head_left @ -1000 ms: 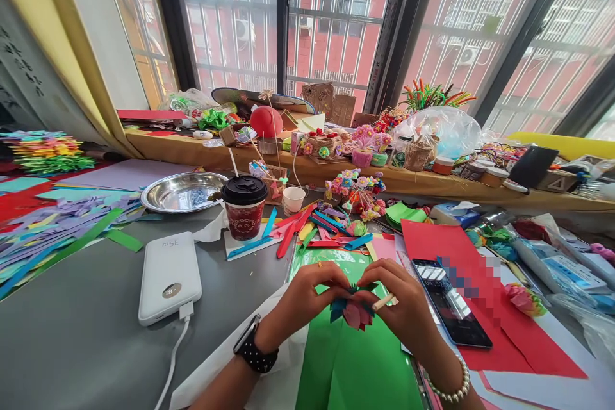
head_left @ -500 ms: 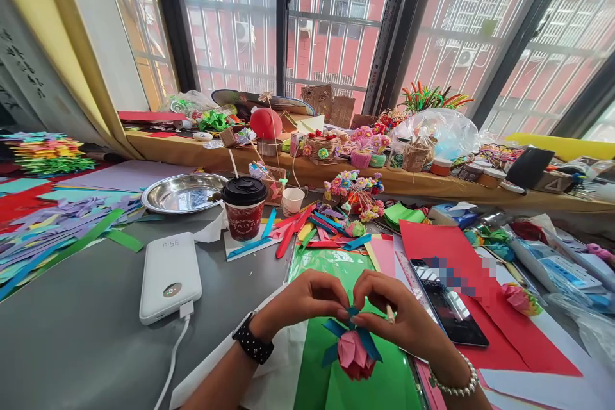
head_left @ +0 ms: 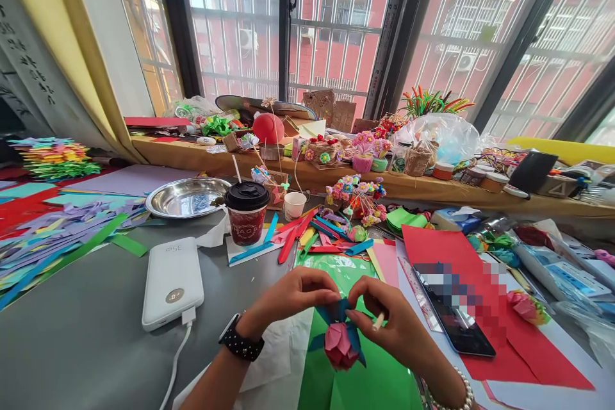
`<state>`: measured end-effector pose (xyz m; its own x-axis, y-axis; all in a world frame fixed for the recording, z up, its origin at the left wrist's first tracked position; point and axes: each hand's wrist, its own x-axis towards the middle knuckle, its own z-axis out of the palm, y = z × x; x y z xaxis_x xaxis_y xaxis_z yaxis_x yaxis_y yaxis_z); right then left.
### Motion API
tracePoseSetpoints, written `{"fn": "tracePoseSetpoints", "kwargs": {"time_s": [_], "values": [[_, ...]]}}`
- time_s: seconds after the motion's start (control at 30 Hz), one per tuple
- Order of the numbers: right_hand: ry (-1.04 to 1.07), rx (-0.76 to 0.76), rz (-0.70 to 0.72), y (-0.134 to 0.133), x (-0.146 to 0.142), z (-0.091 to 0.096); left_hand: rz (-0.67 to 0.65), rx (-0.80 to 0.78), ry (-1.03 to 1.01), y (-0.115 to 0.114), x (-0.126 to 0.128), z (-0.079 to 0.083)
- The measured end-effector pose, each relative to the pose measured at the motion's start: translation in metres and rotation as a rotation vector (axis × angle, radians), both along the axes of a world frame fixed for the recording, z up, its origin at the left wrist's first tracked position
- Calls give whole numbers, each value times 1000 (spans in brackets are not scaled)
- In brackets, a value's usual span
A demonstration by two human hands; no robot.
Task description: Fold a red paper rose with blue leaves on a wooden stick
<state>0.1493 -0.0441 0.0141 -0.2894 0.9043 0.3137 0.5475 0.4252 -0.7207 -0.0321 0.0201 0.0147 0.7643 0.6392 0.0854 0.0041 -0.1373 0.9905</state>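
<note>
A pink paper flower with blue paper strips for leaves hangs head-down between my hands, above a green sheet. My left hand pinches a blue strip at the flower's base between thumb and fingers. My right hand pinches the blue paper from the other side, thumb and forefinger closed. A short pale stick is also tucked in the fingers of my right hand; its other end is hidden.
A white power bank with a cable lies at left. Beyond it stand a lidded cup and a steel plate. Colored paper strips lie ahead. On the right are a phone, red paper and another paper flower.
The flower has moved slightly left and turned, with its blue strips spread differently. My hands have shifted left a little with it, and the left fingers are straighter. The view has tilted slightly.
</note>
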Motion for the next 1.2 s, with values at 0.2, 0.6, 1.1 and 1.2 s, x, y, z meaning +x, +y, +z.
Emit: {"fn": "tracePoseSetpoints", "kwargs": {"time_s": [0.2,0.6,1.1,1.2], "values": [[19,6,-63,3,-2,-5,-3,150,17,-4,-2,5],[-28,123,-186,5,-8,-8,161,320,77,-5,4,-1],[-59,346,-218,9,-8,-16,281,409,74,-3,11,-13],[-56,393,-230,9,-8,-19,305,416,48,-3,13,-14]]}}
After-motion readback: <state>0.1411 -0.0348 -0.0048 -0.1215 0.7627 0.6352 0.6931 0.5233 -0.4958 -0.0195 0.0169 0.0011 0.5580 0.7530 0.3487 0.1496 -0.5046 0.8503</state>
